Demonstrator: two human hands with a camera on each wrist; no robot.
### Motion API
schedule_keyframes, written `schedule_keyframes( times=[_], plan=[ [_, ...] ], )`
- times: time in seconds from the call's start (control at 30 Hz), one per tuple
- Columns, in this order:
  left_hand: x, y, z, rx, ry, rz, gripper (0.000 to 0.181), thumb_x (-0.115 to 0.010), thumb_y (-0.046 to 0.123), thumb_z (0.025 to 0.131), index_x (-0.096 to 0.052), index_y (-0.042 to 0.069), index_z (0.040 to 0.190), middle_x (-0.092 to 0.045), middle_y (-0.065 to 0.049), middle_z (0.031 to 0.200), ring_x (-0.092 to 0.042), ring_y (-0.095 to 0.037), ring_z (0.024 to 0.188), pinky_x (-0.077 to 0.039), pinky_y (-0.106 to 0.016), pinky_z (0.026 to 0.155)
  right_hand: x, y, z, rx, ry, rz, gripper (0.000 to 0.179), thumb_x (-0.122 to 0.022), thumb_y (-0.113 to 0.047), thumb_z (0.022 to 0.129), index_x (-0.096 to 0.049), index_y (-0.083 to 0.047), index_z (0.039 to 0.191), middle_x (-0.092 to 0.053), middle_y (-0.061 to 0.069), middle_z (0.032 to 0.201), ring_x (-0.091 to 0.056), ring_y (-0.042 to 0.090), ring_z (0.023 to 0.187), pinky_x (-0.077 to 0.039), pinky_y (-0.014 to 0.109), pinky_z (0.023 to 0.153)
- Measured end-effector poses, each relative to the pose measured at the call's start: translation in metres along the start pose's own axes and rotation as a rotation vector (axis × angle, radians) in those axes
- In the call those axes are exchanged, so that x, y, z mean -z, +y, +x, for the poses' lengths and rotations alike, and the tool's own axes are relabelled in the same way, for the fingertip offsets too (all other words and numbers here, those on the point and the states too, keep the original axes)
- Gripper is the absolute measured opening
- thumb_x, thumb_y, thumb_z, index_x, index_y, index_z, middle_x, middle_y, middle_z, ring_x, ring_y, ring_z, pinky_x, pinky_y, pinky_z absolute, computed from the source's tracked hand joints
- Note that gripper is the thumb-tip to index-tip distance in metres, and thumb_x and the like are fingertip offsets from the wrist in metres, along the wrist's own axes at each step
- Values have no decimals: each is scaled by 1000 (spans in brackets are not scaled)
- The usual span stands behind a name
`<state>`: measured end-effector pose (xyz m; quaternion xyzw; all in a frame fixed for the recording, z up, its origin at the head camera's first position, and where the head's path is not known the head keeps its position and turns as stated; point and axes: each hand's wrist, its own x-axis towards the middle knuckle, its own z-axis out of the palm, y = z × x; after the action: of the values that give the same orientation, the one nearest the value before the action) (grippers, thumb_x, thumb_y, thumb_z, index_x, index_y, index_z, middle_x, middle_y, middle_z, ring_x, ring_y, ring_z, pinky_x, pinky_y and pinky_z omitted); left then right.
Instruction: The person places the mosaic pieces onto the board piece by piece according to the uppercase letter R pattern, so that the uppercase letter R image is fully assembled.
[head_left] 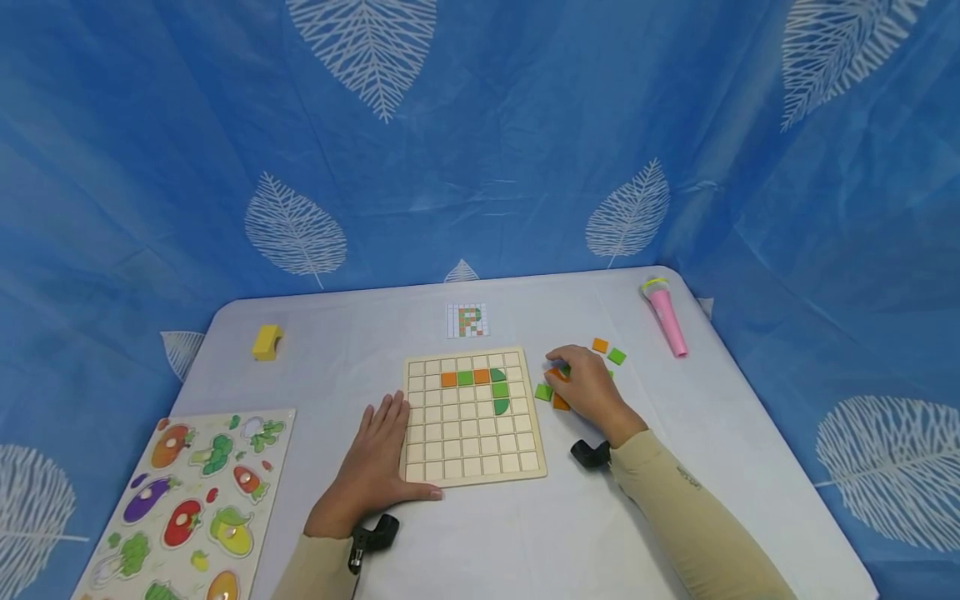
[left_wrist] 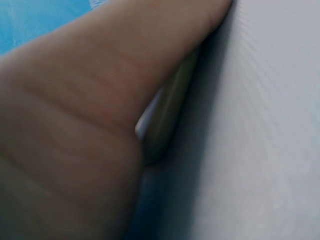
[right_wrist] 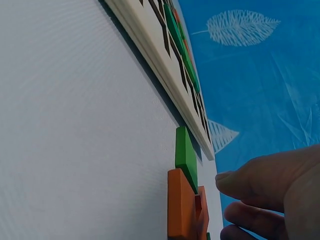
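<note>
My left hand [head_left: 375, 462] lies spread along the left side of a wooden grid board [head_left: 472, 446], its thumb at the near edge. Across the board's upper part runs a row of orange and green square tiles [head_left: 465, 378], with dark green rounded pieces [head_left: 501, 407] at the right. Over a loose group of tiles right of the board hovers my right hand [head_left: 588, 390], fingers bent and partly hiding them. In the right wrist view, its thumb and fingers [right_wrist: 250, 212] are apart, near an orange tile [right_wrist: 180, 205] and a green tile [right_wrist: 185, 152]; no held tile shows.
Behind the board lies a small pattern card [head_left: 468, 320] with a coloured letter R. A pink toy microphone [head_left: 667, 321] is at the back right, a yellow block [head_left: 266, 342] at the back left. A vegetable puzzle board [head_left: 191, 483] occupies the near left.
</note>
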<state>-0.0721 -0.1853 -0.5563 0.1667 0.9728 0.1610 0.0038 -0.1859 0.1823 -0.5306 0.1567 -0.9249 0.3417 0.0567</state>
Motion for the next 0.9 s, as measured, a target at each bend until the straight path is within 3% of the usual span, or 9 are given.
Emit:
schedule_keyframes(
  times=[0.27,0.9],
  plan=[
    [0,0,-1,-2,-6,5,156,-66,100,58,-22,-5,165,-16,-21,172,-9,-36,159,-6,-55,126,3,-1,1,2,-37,-15,31,-83,-6,92,-74,3,120,-71,15,122,-64,33,117,-51,50,104],
    [2,1,0,0,-7,2,156,-68,99,58,-23,-6,164,-16,-22,172,-10,-37,159,-7,-56,126,4,-1,3,8,-105,-194,26,-84,-11,91,-78,2,114,-73,13,114,-64,30,109,-53,47,99]
  ],
)
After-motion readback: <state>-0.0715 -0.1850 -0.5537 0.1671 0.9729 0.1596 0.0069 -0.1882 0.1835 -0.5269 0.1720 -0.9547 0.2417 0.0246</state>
